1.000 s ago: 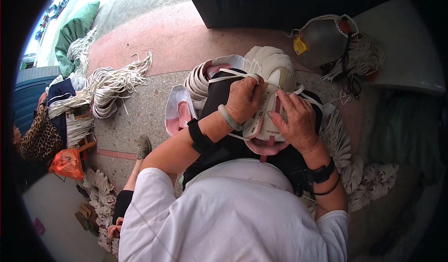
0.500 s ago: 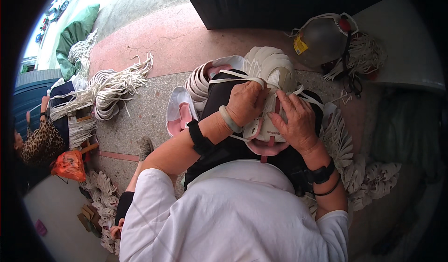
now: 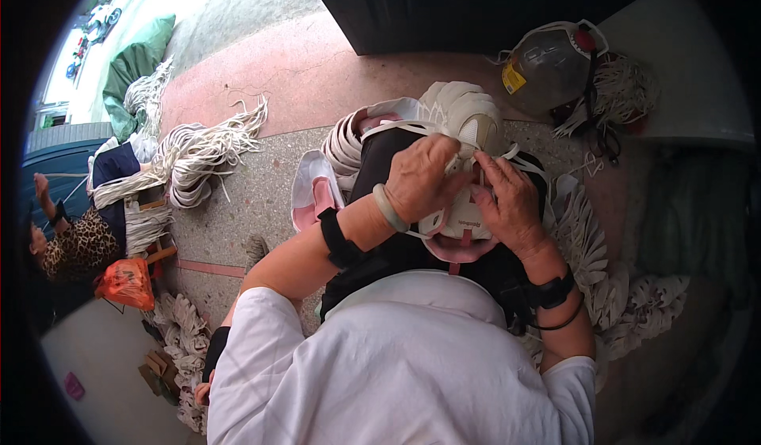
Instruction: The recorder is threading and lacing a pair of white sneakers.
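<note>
A white shoe upper with pink lining [image 3: 466,221] lies over my lap, its pink collar toward me. My left hand [image 3: 424,179] is closed in a pinch on a white shoelace [image 3: 388,128] above the eyelets; the fingertips are partly hidden. On the upper's right side, my right hand [image 3: 511,207] grips its edge, index finger by the eyelets and thumb lower on the tongue. Beyond the hands, a stack of white uppers [image 3: 460,100] leans away from me. More uppers with pink lining [image 3: 317,191] lie to the left.
Bundles of white laces [image 3: 202,155] hang at the left near a co-worker in a leopard-print top [image 3: 87,243]. An orange bag [image 3: 127,282] sits below. A clear plastic jug [image 3: 543,68] stands at the far right. Piled uppers [image 3: 583,239] lie right of my lap.
My left hand has shifted slightly right and nearer, over the upper's middle. My right hand stays by the eyelets, its fingers slightly shifted. The co-worker's arm has moved. The whole view has shifted a little.
</note>
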Demonstrator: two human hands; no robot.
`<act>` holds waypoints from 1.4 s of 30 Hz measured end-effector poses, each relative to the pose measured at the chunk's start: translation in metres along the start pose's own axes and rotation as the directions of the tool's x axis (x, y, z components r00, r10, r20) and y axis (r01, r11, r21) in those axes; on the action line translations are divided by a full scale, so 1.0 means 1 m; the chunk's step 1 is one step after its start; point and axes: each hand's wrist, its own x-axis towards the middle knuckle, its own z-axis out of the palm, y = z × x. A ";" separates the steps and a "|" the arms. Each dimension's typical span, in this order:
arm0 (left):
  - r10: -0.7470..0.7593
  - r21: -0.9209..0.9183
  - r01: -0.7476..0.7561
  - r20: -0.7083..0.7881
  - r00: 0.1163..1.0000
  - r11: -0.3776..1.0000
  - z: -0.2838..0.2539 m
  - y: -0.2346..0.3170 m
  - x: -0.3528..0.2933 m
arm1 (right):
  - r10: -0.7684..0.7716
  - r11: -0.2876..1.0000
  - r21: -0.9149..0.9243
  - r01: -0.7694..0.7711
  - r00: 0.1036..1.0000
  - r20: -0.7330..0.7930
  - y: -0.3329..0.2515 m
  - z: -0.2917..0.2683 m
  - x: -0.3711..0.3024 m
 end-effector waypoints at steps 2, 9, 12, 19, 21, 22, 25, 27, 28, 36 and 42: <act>0.160 -0.010 -0.160 -0.027 0.987 0.987 -0.002 0.002 0.000 | -0.009 1.000 -0.009 0.009 1.000 -0.017 0.001 0.000 0.001; -0.125 0.101 0.097 0.314 0.941 0.990 -0.008 0.013 0.006 | 0.036 0.999 -0.025 -0.038 0.997 -0.072 -0.007 0.004 0.011; -0.251 0.226 0.165 0.434 0.865 0.960 -0.006 0.015 0.015 | 0.096 0.995 0.007 -0.096 0.991 -0.097 -0.008 0.011 0.016; -0.239 0.267 0.156 0.314 0.919 0.951 0.008 0.003 0.008 | 0.245 0.970 0.021 -0.244 0.967 -0.074 -0.013 0.015 0.028; -0.281 0.256 0.213 0.270 0.921 0.943 0.008 0.005 0.005 | 0.350 0.937 0.023 -0.349 0.937 0.000 -0.014 0.014 0.032; -0.325 0.239 0.271 0.226 0.918 0.932 0.007 0.006 0.003 | 0.351 0.936 0.025 -0.351 0.936 -0.006 -0.015 0.015 0.033; -0.306 0.165 0.282 0.142 0.941 0.945 0.009 0.004 -0.004 | 0.364 0.928 -0.071 -0.366 0.930 -0.047 -0.017 0.020 0.034; -0.313 0.166 0.289 0.140 0.939 0.943 0.008 0.003 -0.006 | 0.318 0.942 -0.072 -0.327 0.941 -0.115 -0.014 0.027 0.030; -0.326 0.166 0.303 0.135 0.936 0.938 0.009 0.003 -0.006 | 0.318 0.942 -0.073 -0.328 0.940 -0.120 -0.013 0.030 0.028; -0.188 0.101 0.172 0.177 0.966 0.980 0.008 -0.008 -0.007 | 0.107 0.956 -0.243 -0.162 0.968 -0.225 -0.009 0.041 0.014; -0.112 0.015 0.112 0.243 0.964 0.994 0.002 -0.014 -0.002 | -0.001 0.949 -0.300 -0.097 0.951 -0.310 -0.009 0.047 0.008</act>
